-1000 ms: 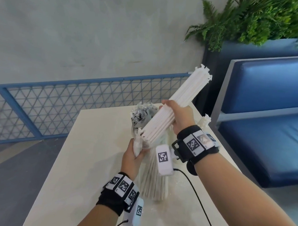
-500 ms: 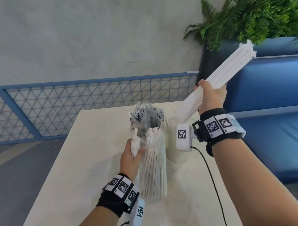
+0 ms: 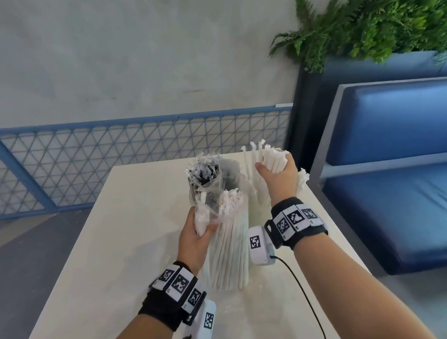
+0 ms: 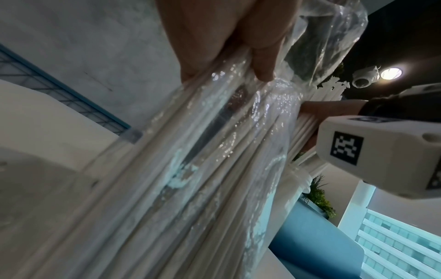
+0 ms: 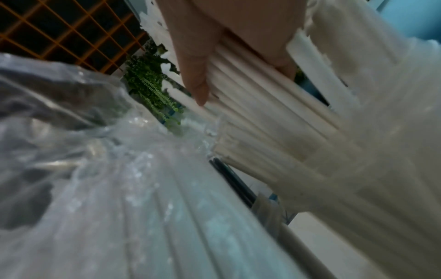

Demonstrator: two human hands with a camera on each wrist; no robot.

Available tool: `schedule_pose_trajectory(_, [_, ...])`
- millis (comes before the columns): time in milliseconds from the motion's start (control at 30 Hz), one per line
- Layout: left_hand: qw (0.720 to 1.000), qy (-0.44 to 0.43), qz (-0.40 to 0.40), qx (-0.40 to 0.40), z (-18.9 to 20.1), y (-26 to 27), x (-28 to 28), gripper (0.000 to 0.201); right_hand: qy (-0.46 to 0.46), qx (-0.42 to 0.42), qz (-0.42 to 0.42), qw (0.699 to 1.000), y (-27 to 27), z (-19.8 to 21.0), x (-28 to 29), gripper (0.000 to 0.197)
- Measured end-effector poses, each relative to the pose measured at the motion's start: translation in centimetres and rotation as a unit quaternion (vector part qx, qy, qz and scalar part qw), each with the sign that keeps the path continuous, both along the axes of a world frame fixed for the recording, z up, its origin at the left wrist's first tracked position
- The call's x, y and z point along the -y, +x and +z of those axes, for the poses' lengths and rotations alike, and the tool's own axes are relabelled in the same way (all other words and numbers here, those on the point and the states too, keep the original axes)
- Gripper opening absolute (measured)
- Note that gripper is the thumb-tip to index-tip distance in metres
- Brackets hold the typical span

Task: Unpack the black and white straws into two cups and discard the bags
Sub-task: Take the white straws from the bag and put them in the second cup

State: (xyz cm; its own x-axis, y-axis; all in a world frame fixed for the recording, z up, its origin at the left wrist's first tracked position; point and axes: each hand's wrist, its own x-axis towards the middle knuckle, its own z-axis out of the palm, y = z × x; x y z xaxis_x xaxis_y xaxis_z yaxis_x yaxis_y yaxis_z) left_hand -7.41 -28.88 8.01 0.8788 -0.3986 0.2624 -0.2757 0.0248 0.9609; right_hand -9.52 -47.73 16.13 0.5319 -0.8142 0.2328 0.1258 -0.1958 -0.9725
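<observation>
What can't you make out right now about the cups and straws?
- Cup taking the white straws: head view, hidden behind the right hand and its bundle of white straws.
- Black straws: mostly veiled by crumpled plastic; count unreadable.
- Straws left in the bag: left wrist view, glare and blur.

- This looks like a café or restaurant seating area rather than a home.
- A pale stone-look counter (image 3: pixel 128 242) stands beside a blue upholstered booth bench (image 3: pixel 395 155) with a grey frame.
- A blue planter box (image 3: pixel 373 65) behind the bench holds fern greenery (image 3: pixel 374 25).
- A blue metal mesh railing (image 3: pixel 117 145) runs below a bare concrete wall (image 3: pixel 120 51).
- The left wrist view shows a dome security camera (image 4: pixel 363 77) by a ceiling light (image 4: pixel 391 73).
</observation>
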Motion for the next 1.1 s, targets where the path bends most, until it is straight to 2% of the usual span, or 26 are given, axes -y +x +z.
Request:
schedule_pose_trajectory(133, [1.0, -0.006, -0.001, -0.006, 0.0, 0.1, 0.1, 0.017, -0.018, 0.002, -0.012, 1.0, -0.1, -0.1, -0.1, 0.039])
schedule_pose_trajectory(200, [1.0, -0.007, -0.001, -0.006, -0.1, 0.3, 0.1, 0.022, -0.027, -0.003, -0.017, 0.999, -0.4, 0.0, -0.3, 0.05])
schedule_pose_trajectory(300, [1.0, -0.005, -0.002, -0.012, -0.2, 0.4, 0.0, 0.028, -0.122, -0.025, -0.089, 0.988, -1.0, -0.1, -0.9, 0.072])
schedule_pose_trajectory(333, [1.0, -0.006, -0.003, -0.014, -0.1, 0.4, 0.0, 0.028, -0.167, -0.014, -0.109, 0.98, -1.2, -0.1, -1.2, 0.072])
schedule_pose_trajectory(400, [1.0, -0.004, -0.006, -0.019, 0.0, 0.3, -0.1, 0.031, -0.201, 0.024, -0.084, 0.976, -1.4, -0.1, -1.7, 0.048])
schedule_pose_trajectory(467, [1.0, -0.006, -0.009, -0.024, 0.0, 0.2, -0.1, 0.036, -0.154, 0.034, -0.017, 0.987, -1.4, 0.3, -1.9, 0.02])
schedule_pose_trajectory(533, [0.999, 0.0, -0.017, -0.027, 0.1, 0.1, -0.1, 0.041, -0.127, 0.021, -0.004, 0.992, -1.1, 0.9, -1.3, 0.015])
schedule_pose_trajectory(633, [0.999, 0.008, -0.023, -0.03, 0.1, 0.0, -0.2, 0.036, -0.113, 0.013, -0.014, 0.993, -0.2, 2.3, 0.5, 0.013])
schedule_pose_trajectory(733, [0.999, 0.006, -0.022, -0.05, -0.2, 0.2, -0.2, 0.055, -0.112, -0.099, 0.024, 0.989, 1.1, 1.9, 2.6, 0.009])
schedule_pose_trajectory(833, [0.998, 0.0, -0.028, -0.048, -0.1, 0.2, -0.2, 0.048, -0.142, -0.231, 0.081, 0.959, 1.0, 0.4, 3.0, 0.007])
schedule_pose_trajectory(900, [0.998, -0.006, -0.031, -0.044, 0.0, 0.2, -0.3, 0.038, -0.195, -0.232, 0.062, 0.951, 0.3, -0.3, 2.3, 0.028])
schedule_pose_trajectory(933, [0.999, -0.009, -0.032, -0.043, 0.0, 0.1, -0.4, 0.035, -0.24, -0.202, 0.017, 0.949, -0.3, -0.6, 2.0, 0.041])
schedule_pose_trajectory(1000, [0.999, -0.013, -0.026, -0.044, -0.1, 0.2, -0.5, 0.033, -0.331, -0.169, -0.116, 0.921, -1.4, -1.2, 1.6, 0.06])
schedule_pose_trajectory(1033, [0.999, -0.015, -0.023, -0.044, -0.1, 0.2, -0.5, 0.033, -0.325, -0.178, -0.152, 0.916, -1.9, -1.8, 1.7, 0.068])
schedule_pose_trajectory(1100, [0.999, -0.014, -0.021, -0.043, -0.1, 0.2, -0.4, 0.033, -0.213, -0.217, -0.112, 0.946, -2.6, -3.2, 2.1, 0.082])
